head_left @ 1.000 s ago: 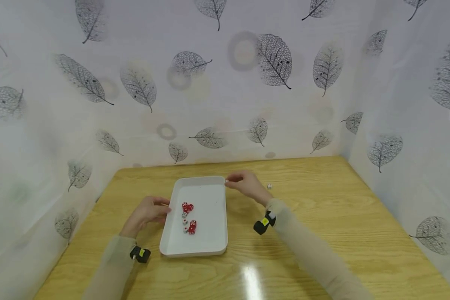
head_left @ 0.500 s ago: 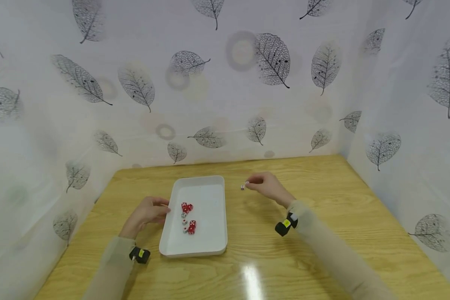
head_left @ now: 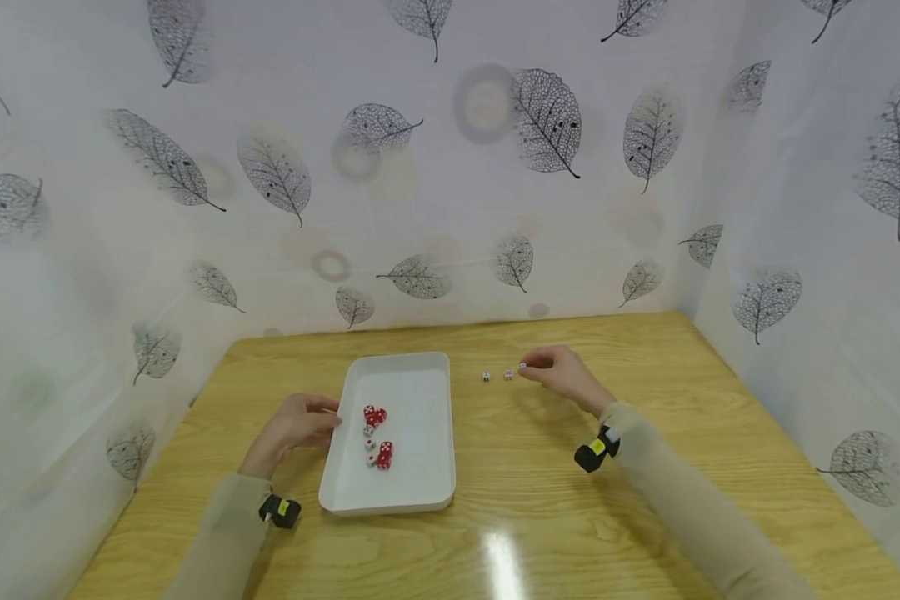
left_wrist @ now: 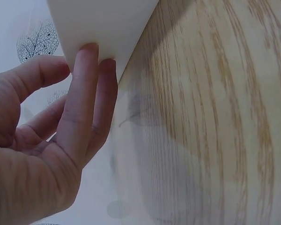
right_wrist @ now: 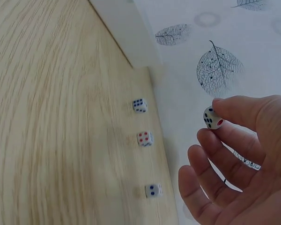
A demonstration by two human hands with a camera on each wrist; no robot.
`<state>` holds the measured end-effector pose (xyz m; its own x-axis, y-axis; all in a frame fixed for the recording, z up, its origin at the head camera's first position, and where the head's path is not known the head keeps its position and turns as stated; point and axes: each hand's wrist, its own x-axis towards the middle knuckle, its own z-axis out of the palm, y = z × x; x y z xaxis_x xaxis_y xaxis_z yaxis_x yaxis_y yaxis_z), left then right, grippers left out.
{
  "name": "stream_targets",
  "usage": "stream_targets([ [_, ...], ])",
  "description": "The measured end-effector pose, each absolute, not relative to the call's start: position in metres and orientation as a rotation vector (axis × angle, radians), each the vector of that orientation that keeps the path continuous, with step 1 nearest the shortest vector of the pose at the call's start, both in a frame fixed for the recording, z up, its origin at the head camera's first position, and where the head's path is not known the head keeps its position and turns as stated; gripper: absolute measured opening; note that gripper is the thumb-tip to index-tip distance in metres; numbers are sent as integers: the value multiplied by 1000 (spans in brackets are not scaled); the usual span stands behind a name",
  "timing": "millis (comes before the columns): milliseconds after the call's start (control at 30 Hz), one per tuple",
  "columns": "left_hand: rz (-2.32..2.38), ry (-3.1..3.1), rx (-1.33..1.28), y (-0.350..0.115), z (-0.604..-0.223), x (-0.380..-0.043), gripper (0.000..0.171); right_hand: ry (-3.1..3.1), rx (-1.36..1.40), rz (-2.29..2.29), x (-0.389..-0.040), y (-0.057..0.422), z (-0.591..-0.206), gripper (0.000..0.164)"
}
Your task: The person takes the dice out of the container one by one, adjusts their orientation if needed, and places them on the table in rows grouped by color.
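Note:
My right hand [head_left: 566, 377] pinches a white die [right_wrist: 212, 117] between thumb and index finger, held above the table to the right of the tray. In the right wrist view its other fingers are loosely bent. Three more white dice stand apart in a line on the table: a near one [right_wrist: 153, 190], a middle one [right_wrist: 144, 138] and a far one [right_wrist: 140, 105]. The head view shows only two of them clearly. My left hand [head_left: 296, 425] rests its fairly straight fingers [left_wrist: 79, 93] against the outer left wall of the white tray [head_left: 420, 492].
Inside the tray lie several red dice [head_left: 385, 455] and some white dice [head_left: 370, 443], grouped toward its left side. The wooden table [head_left: 585, 533] is bounded by a pale leaf-patterned sheet [head_left: 450, 200] at the back and sides. Black cameras are strapped to both wrists.
My right hand has moved right, away from the tray's far right corner, with the white die in its pinch. Two white dice on the table have come into view behind it. My left hand stays put.

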<state>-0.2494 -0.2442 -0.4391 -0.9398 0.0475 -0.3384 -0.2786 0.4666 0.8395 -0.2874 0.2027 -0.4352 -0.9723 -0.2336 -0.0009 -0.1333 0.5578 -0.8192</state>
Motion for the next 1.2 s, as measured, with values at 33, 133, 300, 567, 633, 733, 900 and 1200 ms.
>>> stream_targets([
  [33,1461,2405,-196,-244,-439,-249,43,2677,-303,-1392,-288,205,-436,37],
  [133,1460,2405,-191,-244,-439,-250,43,2673,-300,-1397,-291,214,-440,37],
  [300,1458,2410,-181,-245,-440,-251,43,2609,-264,-1474,-296,229,-447,41],
  [567,1458,2410,-179,-246,-439,-252,44,2678,-188,-1445,-309,259,-460,39],
  [633,1454,2411,-172,-246,-439,-252,45,2704,-169,-1425,-314,266,-463,36],
  [733,1456,2409,-181,-245,-440,-252,44,2694,-155,-1396,-319,274,-467,35],
  [900,1454,2409,-172,-245,-440,-251,44,2656,-131,-1342,-326,282,-470,36],
  [1200,1438,2412,-183,-243,-439,-250,44,2675,-134,-1212,-331,279,-470,31],
])
